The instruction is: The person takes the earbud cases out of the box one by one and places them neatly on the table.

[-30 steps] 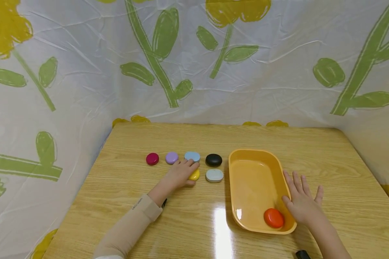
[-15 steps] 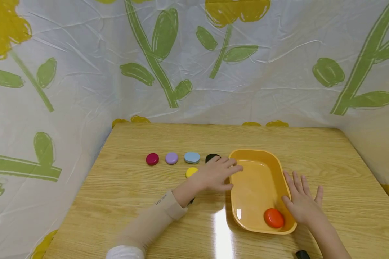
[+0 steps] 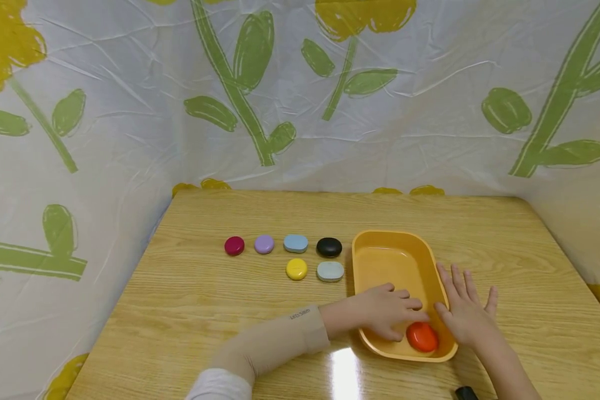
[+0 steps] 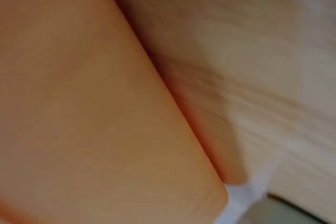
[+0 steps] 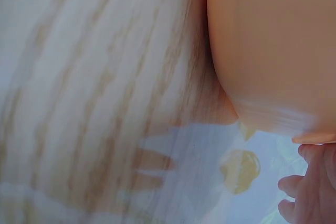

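Note:
In the head view my left hand (image 3: 389, 312) is inside the orange tray (image 3: 392, 266), fingers spread and slightly bent. Its fingertips are right at a glossy orange-red rounded piece (image 3: 422, 337) lying in the tray's near right corner. My right hand (image 3: 466, 312) rests against the tray's outer right side with its fingers spread. The right wrist view shows fingers of the right hand (image 5: 315, 187) by the tray's wall (image 5: 273, 45). Only the tray's outer wall (image 4: 105, 103) and the table show large in the left wrist view; the left hand is out of sight there.
Left of the tray, a row holds a dark red (image 3: 234, 245), a lilac (image 3: 264, 244), a light blue (image 3: 295, 243) and a black piece (image 3: 329, 247). Nearer lie a yellow (image 3: 296, 269) and a pale grey piece (image 3: 330, 271). A flower-print cloth (image 3: 380, 122) surrounds the table.
My left hand has left the yellow piece, passed right over the pale grey one and come into the tray beside the orange-red piece. The right hand and tray have stayed put.

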The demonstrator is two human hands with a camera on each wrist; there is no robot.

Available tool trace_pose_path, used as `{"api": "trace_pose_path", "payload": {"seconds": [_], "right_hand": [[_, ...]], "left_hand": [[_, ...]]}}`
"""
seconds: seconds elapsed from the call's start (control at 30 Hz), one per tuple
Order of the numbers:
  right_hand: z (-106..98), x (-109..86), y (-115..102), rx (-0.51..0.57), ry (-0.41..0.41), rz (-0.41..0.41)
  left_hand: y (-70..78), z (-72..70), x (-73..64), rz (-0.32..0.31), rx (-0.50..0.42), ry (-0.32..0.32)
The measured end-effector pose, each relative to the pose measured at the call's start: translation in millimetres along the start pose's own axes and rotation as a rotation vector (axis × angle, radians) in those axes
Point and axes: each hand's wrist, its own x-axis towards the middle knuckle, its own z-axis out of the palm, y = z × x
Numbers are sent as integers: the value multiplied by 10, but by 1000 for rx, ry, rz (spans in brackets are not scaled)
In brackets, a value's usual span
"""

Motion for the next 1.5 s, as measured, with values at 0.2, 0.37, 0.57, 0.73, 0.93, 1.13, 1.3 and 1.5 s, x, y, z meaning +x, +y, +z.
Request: {"api": "trace_pose_path", "payload": {"seconds": [0.2, 0.37, 0.57, 0.73, 0.93, 1.13, 1.3, 1.5], "right_hand": [[-1, 4, 6, 5, -2, 3], [0, 7, 16, 10, 0, 0], [-20, 3, 11, 13, -2, 6], [-26, 2, 0, 18, -16, 9], [-27, -6, -9, 11, -20, 10], [-35, -4, -19, 17, -18, 6], [-36, -2, -23, 24, -15, 4], [-24, -6, -12, 22, -31, -5]], "left_hand": [[108, 14, 148, 58, -24, -42], [159, 45, 196, 79, -11, -50], [210, 52, 218, 95, 15, -27], [222, 60, 195, 105, 42, 5], [174, 74, 155, 102, 29, 29], [-3, 49, 19, 33, -4, 126], [-209, 34, -237, -71, 12, 245], [-416, 78, -606, -189, -2, 363]]}}
